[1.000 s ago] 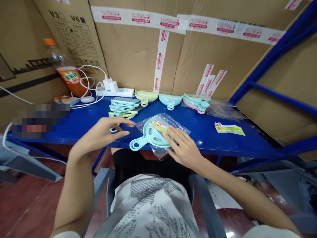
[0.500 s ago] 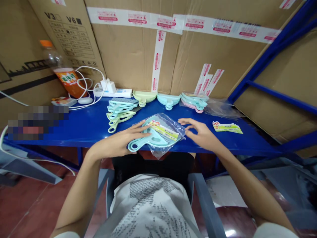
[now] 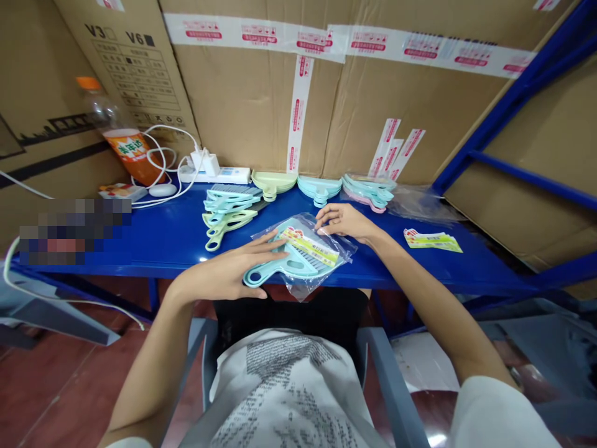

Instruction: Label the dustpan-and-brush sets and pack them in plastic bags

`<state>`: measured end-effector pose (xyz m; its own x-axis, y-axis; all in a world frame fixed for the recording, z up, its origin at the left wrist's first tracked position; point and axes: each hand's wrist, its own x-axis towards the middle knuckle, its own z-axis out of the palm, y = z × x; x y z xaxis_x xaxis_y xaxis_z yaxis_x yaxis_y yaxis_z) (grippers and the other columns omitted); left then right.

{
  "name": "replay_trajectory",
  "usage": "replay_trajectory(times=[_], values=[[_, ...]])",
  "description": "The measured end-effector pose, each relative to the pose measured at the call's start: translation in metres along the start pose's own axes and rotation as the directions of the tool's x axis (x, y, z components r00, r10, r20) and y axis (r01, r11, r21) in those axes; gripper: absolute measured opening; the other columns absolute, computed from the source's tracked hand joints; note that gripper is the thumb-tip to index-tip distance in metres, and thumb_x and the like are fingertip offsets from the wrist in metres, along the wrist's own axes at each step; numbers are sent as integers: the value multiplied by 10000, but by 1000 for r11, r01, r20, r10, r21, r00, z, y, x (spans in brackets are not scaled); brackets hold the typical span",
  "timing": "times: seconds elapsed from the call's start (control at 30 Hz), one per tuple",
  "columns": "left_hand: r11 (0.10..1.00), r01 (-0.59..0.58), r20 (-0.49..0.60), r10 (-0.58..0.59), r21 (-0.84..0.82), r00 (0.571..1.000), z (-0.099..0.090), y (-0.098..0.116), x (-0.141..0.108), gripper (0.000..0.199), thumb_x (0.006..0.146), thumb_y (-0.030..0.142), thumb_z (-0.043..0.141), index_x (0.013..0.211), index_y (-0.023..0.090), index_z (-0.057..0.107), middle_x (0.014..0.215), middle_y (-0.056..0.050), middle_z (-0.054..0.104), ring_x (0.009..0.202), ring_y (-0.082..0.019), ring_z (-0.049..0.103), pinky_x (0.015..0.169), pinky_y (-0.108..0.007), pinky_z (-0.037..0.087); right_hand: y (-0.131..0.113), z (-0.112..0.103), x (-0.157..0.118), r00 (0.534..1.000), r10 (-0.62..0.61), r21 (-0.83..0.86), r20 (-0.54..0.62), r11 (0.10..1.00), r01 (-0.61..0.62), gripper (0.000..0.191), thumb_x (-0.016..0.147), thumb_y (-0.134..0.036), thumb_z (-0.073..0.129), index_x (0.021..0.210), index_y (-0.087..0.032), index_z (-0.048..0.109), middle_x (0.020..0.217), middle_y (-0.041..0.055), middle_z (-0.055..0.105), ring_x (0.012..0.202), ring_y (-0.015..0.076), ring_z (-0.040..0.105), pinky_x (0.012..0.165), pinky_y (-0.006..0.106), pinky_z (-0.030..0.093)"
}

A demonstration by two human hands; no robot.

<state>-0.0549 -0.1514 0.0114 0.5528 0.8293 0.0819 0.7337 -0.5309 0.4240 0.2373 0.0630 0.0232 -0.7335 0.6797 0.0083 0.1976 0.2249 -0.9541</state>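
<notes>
A light-blue dustpan point(image 3: 262, 274) with a small brush point(image 3: 298, 265) on it lies at the table's front edge, inside a clear plastic bag point(image 3: 301, 287). Its handle end points toward my left hand. A yellow-green label card point(image 3: 317, 247) rests over the brush. My left hand point(image 3: 233, 267) lies across the handle side with fingers stretched out, the thumb below the handle. Just over the bag's upper right part is my right hand point(image 3: 347, 222), its fingers loosely bent and apart, with nothing visible in them.
Several brushes point(image 3: 231, 202) are piled at left. Behind stand stacks of green dustpans point(image 3: 274, 180), blue dustpans point(image 3: 319, 186) and mixed dustpans point(image 3: 368, 186). Plastic bags point(image 3: 424, 204) and label cards point(image 3: 433, 241) lie right; a power strip point(image 3: 236, 175) and drink bottle point(image 3: 128, 149) stand back left.
My right hand has moved left and away from me, from the bag's right edge to above its upper right part. My left hand stays on the dustpan, its thumb now below the handle.
</notes>
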Motion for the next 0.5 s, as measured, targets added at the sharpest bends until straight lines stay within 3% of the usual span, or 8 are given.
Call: replay_trajectory(times=[0.07, 0.13, 0.3, 0.4, 0.5], values=[[1000, -14, -11, 14, -2, 1000, 1, -1, 0, 847, 971, 484, 816, 1718, 352, 439, 1844, -48, 268, 1735, -349, 156, 1396, -556, 257, 4, 1, 1, 999, -42, -33, -13, 999, 41, 475, 588, -359, 1035, 897, -151, 741, 818, 30, 770, 510, 50, 431, 451, 201, 318], [1000, -24, -21, 24, -1, 999, 2, -2, 0, 841, 975, 466, 814, 1718, 362, 434, 1842, -51, 280, 1728, -344, 200, 1390, -553, 275, 8, 1, 1, 996, -76, -106, 50, 991, 81, 428, 651, -431, 1003, 884, -139, 792, 821, 27, 739, 539, 60, 425, 483, 220, 327], [1000, -31, -39, 31, 3, 999, 4, -3, 0, 822, 981, 417, 812, 1713, 370, 440, 1838, -54, 300, 1730, -343, 198, 1380, -563, 296, 17, 1, 2, 926, -271, -310, 263, 885, 347, 268, 787, -405, 881, 933, -179, 877, 1215, 89, 714, 832, 142, 605, 742, 297, 519], [1000, -17, -45, 17, 0, 999, 5, -1, 0, 821, 971, 389, 825, 1705, 355, 459, 1837, -64, 301, 1734, -352, 173, 1379, -578, 295, 22, 2, 1, 907, -324, -378, 269, 831, 409, 201, 829, -359, 822, 875, -170, 871, 1213, 109, 682, 917, 173, 639, 826, 335, 547], [1000, -13, -46, 13, 6, 999, 5, 2, 1, 830, 969, 375, 827, 1709, 341, 453, 1836, -74, 300, 1735, -354, 168, 1378, -581, 298, 21, 1, 1, 910, -327, -390, 253, 827, 405, 263, 846, -385, 822, 999, -185, 895, 1184, 103, 687, 927, 178, 643, 845, 344, 552]])
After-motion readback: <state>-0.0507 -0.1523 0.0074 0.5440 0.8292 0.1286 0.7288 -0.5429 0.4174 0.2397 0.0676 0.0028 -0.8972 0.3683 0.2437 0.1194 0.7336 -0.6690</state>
